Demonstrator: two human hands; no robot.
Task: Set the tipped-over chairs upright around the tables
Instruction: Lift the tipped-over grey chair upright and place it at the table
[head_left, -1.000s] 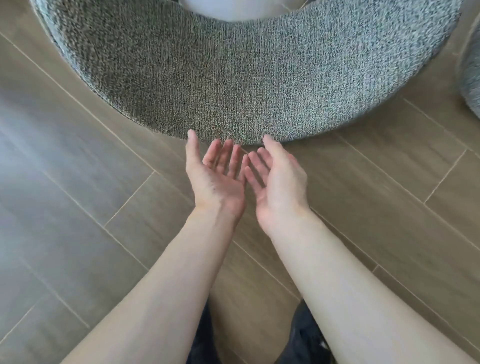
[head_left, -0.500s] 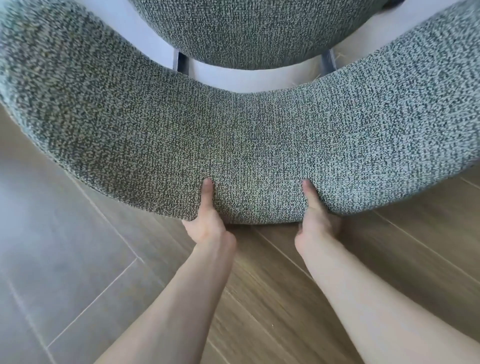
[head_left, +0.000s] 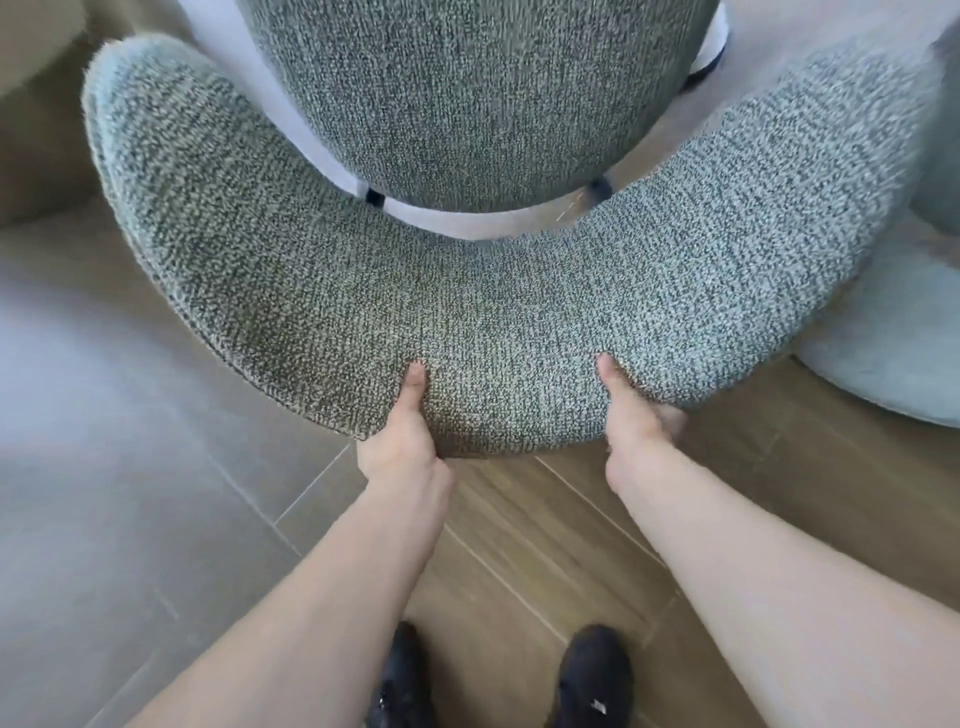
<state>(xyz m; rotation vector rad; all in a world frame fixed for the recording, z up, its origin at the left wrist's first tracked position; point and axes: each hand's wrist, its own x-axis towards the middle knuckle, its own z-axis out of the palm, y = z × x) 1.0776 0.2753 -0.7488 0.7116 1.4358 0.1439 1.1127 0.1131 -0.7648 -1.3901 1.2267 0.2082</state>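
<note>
A chair in grey-green speckled fabric fills the upper half of the head view. Its curved backrest bends toward me and its round seat lies beyond, joined by dark metal posts. My left hand grips the near edge of the backrest, thumb on top and fingers hidden beneath. A little to the right, my right hand holds the same edge in the same way. The chair's legs are out of sight.
A second chair in the same fabric stands close at the right edge. Wood-look floor tiles spread around me. My two dark shoes stand at the bottom. A white surface shows between seat and backrest.
A second ago both hands were open, palms up, below the backrest. They have since taken hold of its near edge. The seat has come further into view.
</note>
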